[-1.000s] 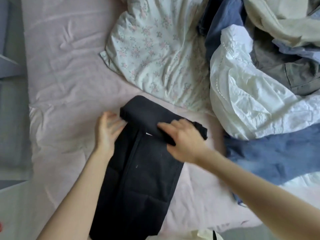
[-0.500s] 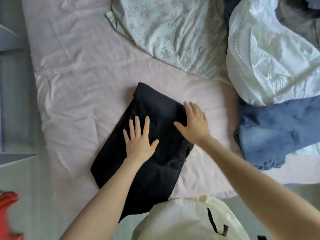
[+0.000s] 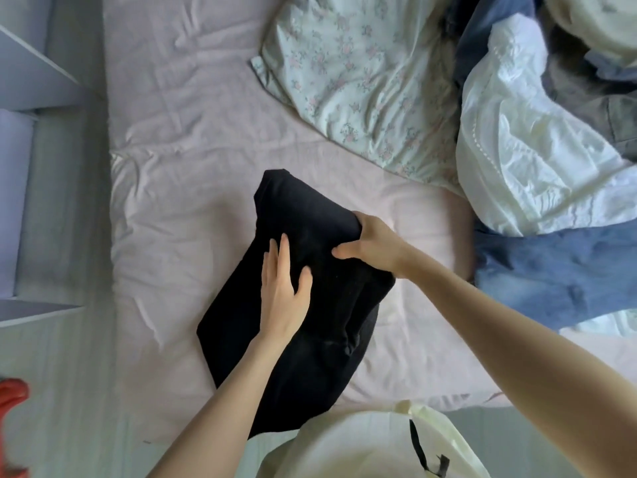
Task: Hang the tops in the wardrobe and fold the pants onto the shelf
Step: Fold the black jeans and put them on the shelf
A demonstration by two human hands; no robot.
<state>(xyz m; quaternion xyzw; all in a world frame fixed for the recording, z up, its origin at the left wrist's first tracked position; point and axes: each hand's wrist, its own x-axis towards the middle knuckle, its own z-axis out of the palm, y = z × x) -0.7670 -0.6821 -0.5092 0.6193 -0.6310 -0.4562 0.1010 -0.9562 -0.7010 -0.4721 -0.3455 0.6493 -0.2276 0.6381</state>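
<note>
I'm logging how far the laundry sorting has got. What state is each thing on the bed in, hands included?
black pants: partly folded, flat on the bed
left hand: flat, pressing on the pants
right hand: gripping the pants' folded right edge
floral garment: crumpled, unfolded
white garment: crumpled in the pile
blue jeans: unfolded, lying loose
pink sheet: wrinkled

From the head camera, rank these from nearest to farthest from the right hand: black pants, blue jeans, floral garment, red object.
From the right hand:
1. black pants, gripped at their right edge.
2. blue jeans, to the right.
3. floral garment, up the bed.
4. red object, far lower left.
</note>
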